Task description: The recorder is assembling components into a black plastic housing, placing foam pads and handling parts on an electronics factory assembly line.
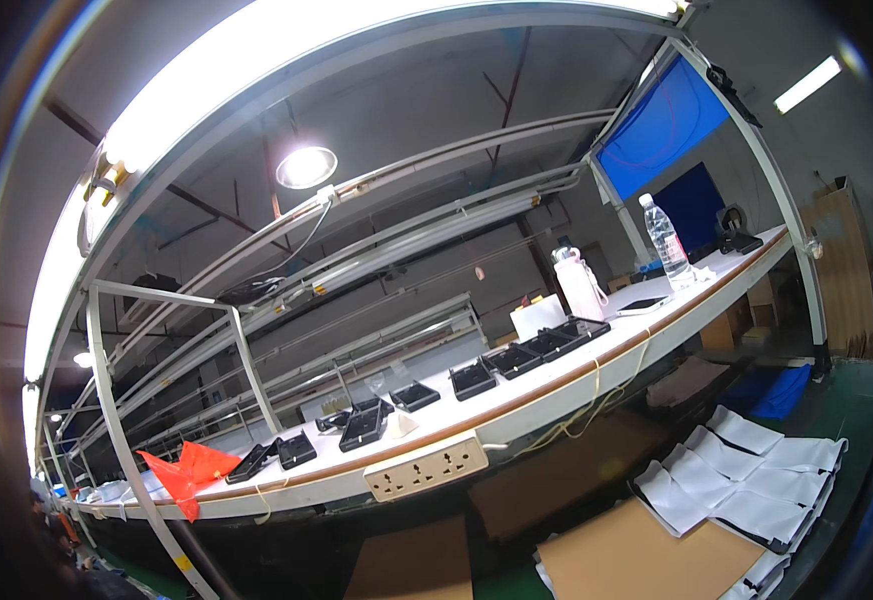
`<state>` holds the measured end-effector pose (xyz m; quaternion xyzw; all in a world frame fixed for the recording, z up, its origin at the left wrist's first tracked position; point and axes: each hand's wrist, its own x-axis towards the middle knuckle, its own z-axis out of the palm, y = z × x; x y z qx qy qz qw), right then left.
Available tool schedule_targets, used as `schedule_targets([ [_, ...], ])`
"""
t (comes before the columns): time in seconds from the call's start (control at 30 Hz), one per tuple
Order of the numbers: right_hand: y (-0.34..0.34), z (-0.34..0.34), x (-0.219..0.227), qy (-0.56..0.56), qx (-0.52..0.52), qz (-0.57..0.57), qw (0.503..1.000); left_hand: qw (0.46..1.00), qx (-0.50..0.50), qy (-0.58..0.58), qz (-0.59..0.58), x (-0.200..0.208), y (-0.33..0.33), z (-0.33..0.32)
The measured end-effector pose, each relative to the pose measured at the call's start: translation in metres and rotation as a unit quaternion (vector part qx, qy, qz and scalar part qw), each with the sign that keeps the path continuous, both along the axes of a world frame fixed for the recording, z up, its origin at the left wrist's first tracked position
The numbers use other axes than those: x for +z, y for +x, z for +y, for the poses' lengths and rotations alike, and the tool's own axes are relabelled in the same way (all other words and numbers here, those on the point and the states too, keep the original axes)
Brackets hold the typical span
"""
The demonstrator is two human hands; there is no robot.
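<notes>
Neither of my hands shows in the head view, so I cannot see what they hold or touch. Along a white workbench (435,424) lie several black rectangular plastic frames. One black frame (473,380) is near the middle, another (362,428) is left of it, and a smaller one (297,451) sits farther left. A small white wedge-shaped piece (400,425) rests beside the middle-left group. At the bench's left part, a red plastic bag (192,472) hangs partly over the edge.
A power strip (427,468) is fixed to the bench's front edge, with yellowish cords hanging nearby. Right along the bench stand a pink bottle (579,285), a clear water bottle (665,240) and a phone (643,306). Below lie stacked white sheets (727,470) and brown cardboard (647,555). Metal posts (117,400) rise from it.
</notes>
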<state>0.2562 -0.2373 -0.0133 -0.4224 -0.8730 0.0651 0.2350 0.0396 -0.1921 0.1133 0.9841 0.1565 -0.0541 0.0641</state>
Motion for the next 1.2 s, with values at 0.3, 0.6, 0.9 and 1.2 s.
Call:
schedule_targets([
  [0.3, -0.037, -0.046, -0.021, -0.064, -0.011, -0.002, 0.998, 0.994, -0.005, 0.066, 0.085, -0.135, -0.051, 0.018],
  [0.6, -0.082, -0.171, -0.043, -0.109, -0.133, 0.093, 0.981, 0.995, -0.025, 0.008, 0.099, -0.100, -0.013, -0.016],
  [0.9, -0.078, -0.177, -0.037, -0.087, -0.146, 0.137, 0.976, 0.941, -0.119, -0.174, 0.263, -0.075, 0.046, 0.028],
  [1.2, -0.069, -0.152, -0.037, -0.034, -0.078, 0.187, 0.979, 0.968, -0.128, -0.142, -0.163, -0.023, 0.271, -0.033],
])
